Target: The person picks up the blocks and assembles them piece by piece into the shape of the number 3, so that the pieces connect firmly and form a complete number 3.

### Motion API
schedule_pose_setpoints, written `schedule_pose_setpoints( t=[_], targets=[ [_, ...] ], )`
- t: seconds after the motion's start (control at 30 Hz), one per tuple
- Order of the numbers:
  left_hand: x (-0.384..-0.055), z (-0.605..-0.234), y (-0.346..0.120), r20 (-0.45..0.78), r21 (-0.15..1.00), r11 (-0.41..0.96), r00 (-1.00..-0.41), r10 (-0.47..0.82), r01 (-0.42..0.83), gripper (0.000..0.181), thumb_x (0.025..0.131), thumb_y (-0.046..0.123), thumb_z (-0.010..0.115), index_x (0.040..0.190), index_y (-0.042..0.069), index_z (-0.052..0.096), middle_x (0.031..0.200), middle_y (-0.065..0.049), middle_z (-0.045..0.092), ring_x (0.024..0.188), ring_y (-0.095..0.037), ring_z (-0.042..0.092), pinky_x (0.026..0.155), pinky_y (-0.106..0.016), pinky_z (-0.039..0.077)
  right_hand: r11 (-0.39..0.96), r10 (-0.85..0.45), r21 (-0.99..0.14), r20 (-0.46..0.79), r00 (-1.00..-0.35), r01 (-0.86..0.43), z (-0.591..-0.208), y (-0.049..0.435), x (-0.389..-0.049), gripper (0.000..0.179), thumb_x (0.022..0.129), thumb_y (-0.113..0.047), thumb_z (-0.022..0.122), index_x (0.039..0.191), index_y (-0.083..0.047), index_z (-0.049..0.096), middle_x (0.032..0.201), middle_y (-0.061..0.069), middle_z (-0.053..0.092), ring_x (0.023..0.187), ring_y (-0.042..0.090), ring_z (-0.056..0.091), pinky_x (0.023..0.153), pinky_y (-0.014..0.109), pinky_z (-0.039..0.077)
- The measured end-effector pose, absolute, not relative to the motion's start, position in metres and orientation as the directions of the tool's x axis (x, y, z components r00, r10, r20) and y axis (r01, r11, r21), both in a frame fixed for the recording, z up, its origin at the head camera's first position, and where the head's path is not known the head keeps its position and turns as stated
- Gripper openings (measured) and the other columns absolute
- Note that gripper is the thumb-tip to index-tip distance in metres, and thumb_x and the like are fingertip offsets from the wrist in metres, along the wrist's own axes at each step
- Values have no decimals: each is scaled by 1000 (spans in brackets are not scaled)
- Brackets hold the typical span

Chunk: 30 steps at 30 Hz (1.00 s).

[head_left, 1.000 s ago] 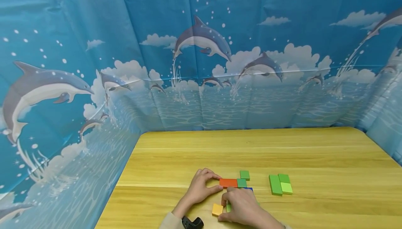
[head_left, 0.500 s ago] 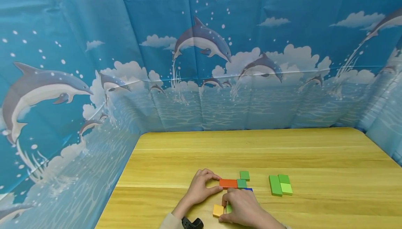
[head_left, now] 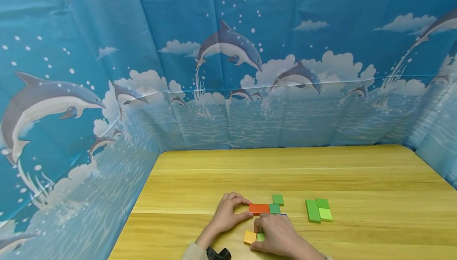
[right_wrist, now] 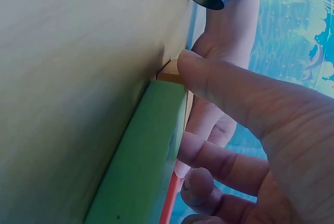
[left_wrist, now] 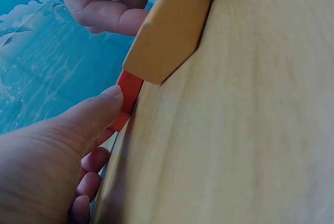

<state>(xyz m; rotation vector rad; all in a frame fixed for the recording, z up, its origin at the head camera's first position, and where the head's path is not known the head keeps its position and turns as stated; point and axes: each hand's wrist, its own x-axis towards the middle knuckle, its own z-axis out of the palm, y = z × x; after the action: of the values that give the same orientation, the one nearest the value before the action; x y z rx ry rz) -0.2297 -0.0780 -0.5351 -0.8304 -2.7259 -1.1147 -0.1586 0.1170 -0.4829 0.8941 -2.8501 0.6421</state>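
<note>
In the head view my left hand (head_left: 227,213) holds the left end of a flat red block (head_left: 259,209), thumb at its near edge and fingers at its far edge. A teal-green square block (head_left: 274,209) sits against the red one's right end. My right hand (head_left: 276,234) pinches an orange-yellow block (head_left: 250,238) between thumb and index finger. Right beside it is a green block (head_left: 261,237), mostly hidden under that hand; the right wrist view shows the green block's side (right_wrist: 141,145) up against the orange one (right_wrist: 170,71). A sliver of blue block (head_left: 283,214) peeks out behind the knuckles.
A lone green square (head_left: 278,200) lies just behind the teal one. Farther right, a long green block (head_left: 313,211) stands beside a green square (head_left: 323,203) and a lime square (head_left: 325,214). Dolphin-print sheeting (head_left: 228,125) borders the wooden table (head_left: 214,173).
My right hand has slid the orange-yellow block slightly right, closing the gap to the green block. The blue block is now more covered. My left hand and the red block stay in place.
</note>
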Motion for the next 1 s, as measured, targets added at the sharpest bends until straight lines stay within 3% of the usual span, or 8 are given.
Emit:
schedule_pose_setpoints(
  t=[1.0],
  targets=[
    [-228, -534, -78, 272, 631, 582, -849, 452, 512, 32, 83, 52, 66, 105, 29, 70, 101, 16, 53, 97, -8, 44, 84, -33, 38, 716, -546, -422, 159, -823, -556, -477, 124, -158, 34, 67, -54, 79, 76, -24, 65, 68, -18, 45, 57, -1, 38, 49, 25, 32]
  ],
)
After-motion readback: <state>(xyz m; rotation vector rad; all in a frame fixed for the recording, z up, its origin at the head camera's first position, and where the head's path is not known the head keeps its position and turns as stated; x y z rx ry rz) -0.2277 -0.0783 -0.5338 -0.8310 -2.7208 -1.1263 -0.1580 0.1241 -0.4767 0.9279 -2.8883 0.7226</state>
